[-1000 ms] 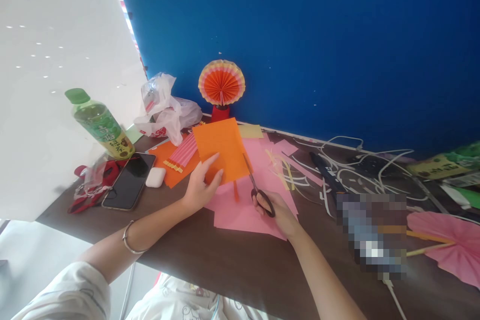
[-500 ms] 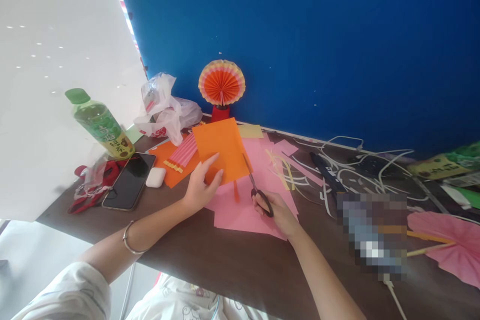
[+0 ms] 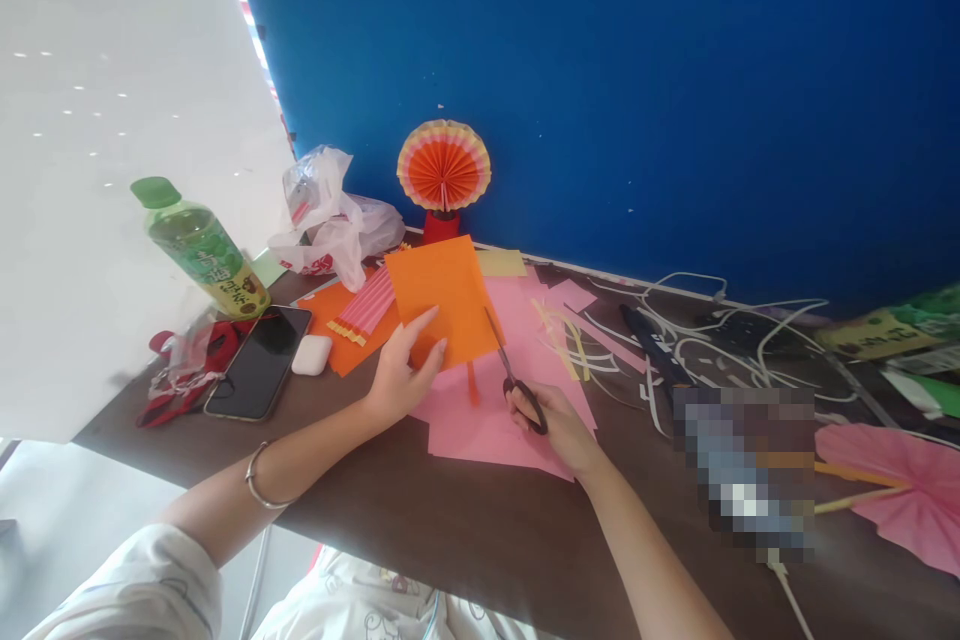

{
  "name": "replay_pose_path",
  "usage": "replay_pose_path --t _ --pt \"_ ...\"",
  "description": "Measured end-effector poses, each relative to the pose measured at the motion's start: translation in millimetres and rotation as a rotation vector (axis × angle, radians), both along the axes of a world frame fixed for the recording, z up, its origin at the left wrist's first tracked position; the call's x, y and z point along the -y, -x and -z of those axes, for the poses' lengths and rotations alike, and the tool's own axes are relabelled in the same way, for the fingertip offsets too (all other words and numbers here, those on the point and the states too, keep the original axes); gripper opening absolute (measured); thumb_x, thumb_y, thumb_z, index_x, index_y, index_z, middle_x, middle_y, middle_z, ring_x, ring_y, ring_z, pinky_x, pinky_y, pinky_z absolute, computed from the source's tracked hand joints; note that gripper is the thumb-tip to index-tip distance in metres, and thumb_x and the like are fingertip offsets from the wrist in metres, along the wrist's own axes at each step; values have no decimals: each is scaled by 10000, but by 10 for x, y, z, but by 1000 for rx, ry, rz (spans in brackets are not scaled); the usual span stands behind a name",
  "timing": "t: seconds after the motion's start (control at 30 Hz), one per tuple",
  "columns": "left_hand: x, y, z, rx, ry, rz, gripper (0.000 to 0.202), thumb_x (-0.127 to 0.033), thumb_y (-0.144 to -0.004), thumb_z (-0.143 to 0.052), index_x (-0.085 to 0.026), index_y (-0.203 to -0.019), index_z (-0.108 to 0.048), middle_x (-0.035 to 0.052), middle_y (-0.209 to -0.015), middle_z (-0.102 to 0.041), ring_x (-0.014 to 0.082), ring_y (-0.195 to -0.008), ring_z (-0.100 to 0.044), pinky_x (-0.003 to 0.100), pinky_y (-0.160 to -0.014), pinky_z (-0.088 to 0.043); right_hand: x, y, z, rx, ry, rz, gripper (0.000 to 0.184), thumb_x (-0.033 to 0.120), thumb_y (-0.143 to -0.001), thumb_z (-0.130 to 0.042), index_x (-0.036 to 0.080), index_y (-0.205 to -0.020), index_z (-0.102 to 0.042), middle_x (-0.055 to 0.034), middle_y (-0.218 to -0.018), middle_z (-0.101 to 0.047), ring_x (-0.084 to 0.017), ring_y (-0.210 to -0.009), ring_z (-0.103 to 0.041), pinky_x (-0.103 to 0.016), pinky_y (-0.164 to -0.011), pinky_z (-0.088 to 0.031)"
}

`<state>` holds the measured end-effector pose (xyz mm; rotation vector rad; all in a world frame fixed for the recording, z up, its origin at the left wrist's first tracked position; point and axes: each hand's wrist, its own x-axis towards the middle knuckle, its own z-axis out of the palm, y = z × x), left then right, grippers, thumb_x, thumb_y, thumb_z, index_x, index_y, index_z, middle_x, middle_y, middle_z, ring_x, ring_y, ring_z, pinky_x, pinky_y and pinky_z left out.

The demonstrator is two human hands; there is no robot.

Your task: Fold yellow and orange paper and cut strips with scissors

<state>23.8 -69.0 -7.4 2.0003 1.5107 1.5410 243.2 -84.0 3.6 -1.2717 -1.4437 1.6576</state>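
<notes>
My left hand (image 3: 405, 372) grips the lower left edge of a square sheet of orange paper (image 3: 439, 285). Its thumb and a finger show on the paper's face, while the other fingers are partly hidden. Dark-handled scissors (image 3: 535, 408) are in my right hand (image 3: 559, 428), fingers wrapped round the handles. Their blades lie along the right edge of the orange paper. Pink paper sheets (image 3: 502, 435) are spread beneath, with a narrow orange strip (image 3: 472, 384) on them.
A paper rosette (image 3: 444, 165) stands against the blue wall. To the left are a green-capped bottle (image 3: 202, 250), a phone (image 3: 259, 365), a white earbud case (image 3: 311, 355), pleated pink paper (image 3: 369, 305) and a plastic bag (image 3: 330, 220). White cables (image 3: 765, 330) and a pink paper fan (image 3: 900, 485) lie right.
</notes>
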Motion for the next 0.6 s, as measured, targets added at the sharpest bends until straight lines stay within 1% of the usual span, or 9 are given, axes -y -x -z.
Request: replay_pose_path --t 0.13,0.33,0.6 --pt "6 -4 -18 -2 -1 -10 364 -296 -846 -509 -184 -1192 -495 70 -941 -628 154 -736 -566 289 -635 -465 2 -8 5 13 5 1 354 494 -791 -522 182 -643 -441 47 -542 -337 -91 -521 -291 -257 -509 -229" --pt "9 -4 -22 0 0 -13 364 -311 -852 -500 -192 -1196 -495 72 -961 -629 163 -756 -575 305 -656 -474 -1 -24 30 24 -8 11 349 494 -779 -535 182 -646 -450 48 -535 -345 -91 -516 -296 -253 -505 -236" --pt "10 2 -21 10 1 -3 370 -297 -850 -503 -193 -1206 -487 91 -1047 -618 179 -817 -586 313 -674 -484 -7 -29 48 42 -17 18 352 490 -770 -544 186 -622 -445 47 -522 -356 -91 -511 -295 -253 -497 -227"
